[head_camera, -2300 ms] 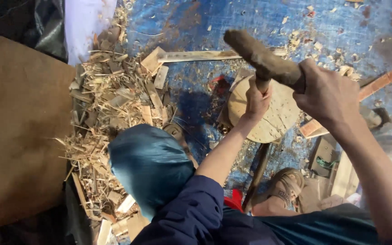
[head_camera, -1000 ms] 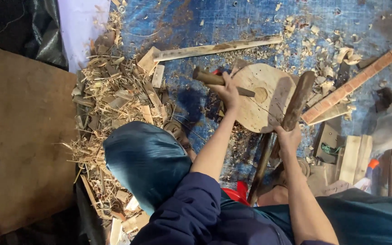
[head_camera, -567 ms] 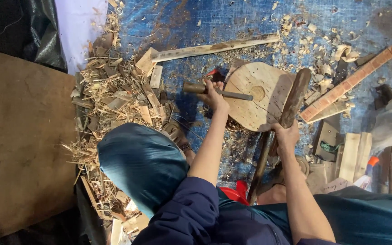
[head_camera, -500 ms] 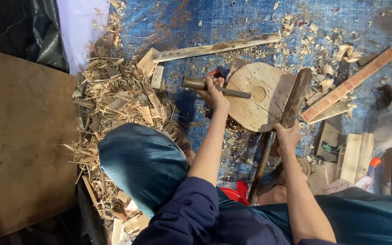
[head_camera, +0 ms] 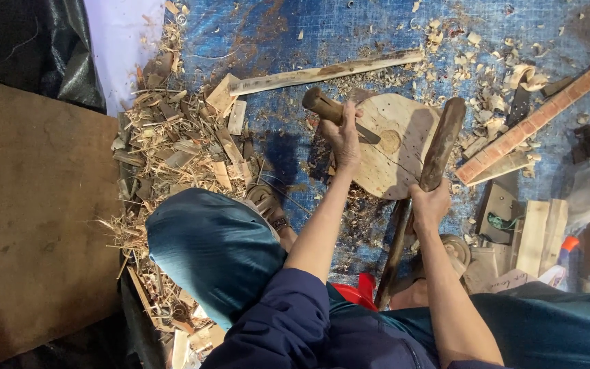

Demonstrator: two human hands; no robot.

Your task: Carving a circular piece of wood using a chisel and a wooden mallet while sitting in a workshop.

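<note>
My left hand grips a chisel with a round wooden handle; its dark metal blade rests on a round wooden disc that has a small hole near its middle. My right hand is closed on the lower end of a thick wooden club, which stands up across the disc's right edge. The disc lies on a blue tarp.
A heap of wood shavings and offcuts lies left of the disc. A long thin slat lies behind it, a reddish batten to the right. Small wooden blocks sit at right. My blue-trousered knee is below. A brown board covers the left.
The club came down from a raised swing and now stands beside the disc. The chisel in my left hand has shifted, its handle now pointing up and left.
</note>
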